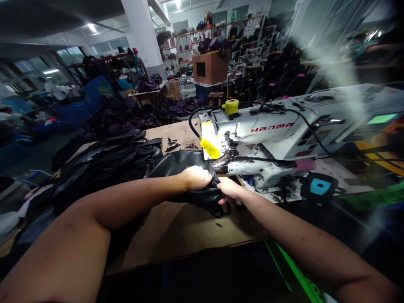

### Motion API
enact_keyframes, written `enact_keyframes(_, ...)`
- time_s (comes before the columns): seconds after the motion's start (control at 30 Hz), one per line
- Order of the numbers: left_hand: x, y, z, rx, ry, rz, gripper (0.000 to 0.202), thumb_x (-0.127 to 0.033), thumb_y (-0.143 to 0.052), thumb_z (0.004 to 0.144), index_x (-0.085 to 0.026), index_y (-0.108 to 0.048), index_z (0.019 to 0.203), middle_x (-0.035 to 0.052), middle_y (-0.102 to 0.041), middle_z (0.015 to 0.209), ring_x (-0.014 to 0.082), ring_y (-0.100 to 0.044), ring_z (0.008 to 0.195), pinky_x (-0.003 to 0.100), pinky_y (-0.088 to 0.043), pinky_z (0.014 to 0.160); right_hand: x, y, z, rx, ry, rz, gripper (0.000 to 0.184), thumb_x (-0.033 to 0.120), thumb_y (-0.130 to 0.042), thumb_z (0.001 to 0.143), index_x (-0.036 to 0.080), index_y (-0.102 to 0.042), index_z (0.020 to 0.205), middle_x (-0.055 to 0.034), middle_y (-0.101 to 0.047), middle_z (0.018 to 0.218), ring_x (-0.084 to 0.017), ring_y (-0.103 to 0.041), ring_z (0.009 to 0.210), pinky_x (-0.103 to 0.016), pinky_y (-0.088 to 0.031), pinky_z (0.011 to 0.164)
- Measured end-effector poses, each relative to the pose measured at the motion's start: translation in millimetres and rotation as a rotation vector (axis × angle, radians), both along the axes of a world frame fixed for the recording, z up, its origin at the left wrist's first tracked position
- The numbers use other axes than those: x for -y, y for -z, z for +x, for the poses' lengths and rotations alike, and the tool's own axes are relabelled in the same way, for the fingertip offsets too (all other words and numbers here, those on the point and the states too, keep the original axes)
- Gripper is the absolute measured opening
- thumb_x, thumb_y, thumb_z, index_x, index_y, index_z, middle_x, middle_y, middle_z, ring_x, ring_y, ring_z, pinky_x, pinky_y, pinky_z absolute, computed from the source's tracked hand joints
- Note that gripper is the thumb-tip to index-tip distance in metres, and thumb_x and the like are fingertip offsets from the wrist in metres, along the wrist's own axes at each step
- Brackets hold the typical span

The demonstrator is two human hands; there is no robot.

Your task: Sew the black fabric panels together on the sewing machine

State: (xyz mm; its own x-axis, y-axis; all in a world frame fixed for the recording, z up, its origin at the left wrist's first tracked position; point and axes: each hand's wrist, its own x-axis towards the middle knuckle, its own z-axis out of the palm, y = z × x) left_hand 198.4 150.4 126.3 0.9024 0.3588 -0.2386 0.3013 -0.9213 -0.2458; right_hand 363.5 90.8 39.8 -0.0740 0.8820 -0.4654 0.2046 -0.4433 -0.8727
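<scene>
A black, leather-like bag (176, 162) lies bunched in front of the sewing machine (271, 130). My left hand (197, 177) is closed on its upper side, with the fingers curled into the material. Just to the right, my right hand (232, 190) grips the bag's edge, and a dark strap or loop hangs below its fingers. Both hands are close together, left of the machine's narrow lower arm (255, 167). A yellow work lamp (210, 148) shines on the needle area right above the bag. The needle itself cannot be made out.
Black pieces (116, 155) are heaped on the table's left side. Dark scraps (172, 145) lie behind the bag. A black-and-blue object (321, 185) sits at the right, near a green frame (375, 195). Farther back stand a cardboard box (211, 67) and loaded shelves; people are at the far left.
</scene>
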Motion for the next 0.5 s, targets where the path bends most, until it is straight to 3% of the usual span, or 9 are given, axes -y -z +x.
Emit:
enact_keyframes(0.07,-0.2,0.3,2.6,-0.003,-0.023,-0.024,0.028,-0.027,-0.051,0.097,-0.012,-0.074,0.100,0.0138,-0.075,0.092,0.0242,-0.072,0.082,0.031,-0.053,0.071,4.5,-5.7,-2.1,-0.065,0.042,-0.071,0.032,0.011,-0.050,0.073,0.019,-0.066,0.100,-0.0079,-0.073,0.090,-0.021,-0.071,0.066,-0.030,-0.059,0.049)
enact_keyframes(0.17,-1.3,-4.6,9.9,-0.031,-0.065,-0.070,0.024,-0.026,-0.056,0.093,-0.013,-0.075,0.100,0.0125,-0.076,0.091,0.0264,-0.073,0.086,0.033,-0.054,0.074,4.6,-11.6,-2.3,-0.179,0.086,-0.069,0.028,0.007,-0.052,0.070,0.018,-0.065,0.093,-0.0060,-0.071,0.082,-0.019,-0.070,0.065,-0.029,-0.060,0.052)
enact_keyframes(0.37,-4.3,-12.9,30.2,-0.071,-0.236,-0.148,0.023,-0.028,-0.062,0.090,-0.011,-0.076,0.098,0.0150,-0.076,0.094,0.0280,-0.074,0.088,0.034,-0.057,0.078,-11.8,-0.6,-10.8,-0.315,0.124,-0.011,0.022,0.005,-0.052,0.067,0.018,-0.059,0.083,0.0042,-0.054,0.055,-0.012,-0.053,0.044,-0.021,-0.047,0.044)
enact_keyframes(0.5,-5.4,1.1,41.8,0.020,-0.282,-0.124,0.015,-0.021,-0.067,0.086,-0.008,-0.075,0.087,0.0137,-0.074,0.081,0.0257,-0.073,0.079,0.033,-0.058,0.078,-20.4,5.6,-10.2,-0.075,0.073,0.226,0.016,0.017,-0.051,0.083,0.017,-0.065,0.091,-0.0028,-0.068,0.073,-0.015,-0.065,0.067,-0.027,-0.055,0.065)
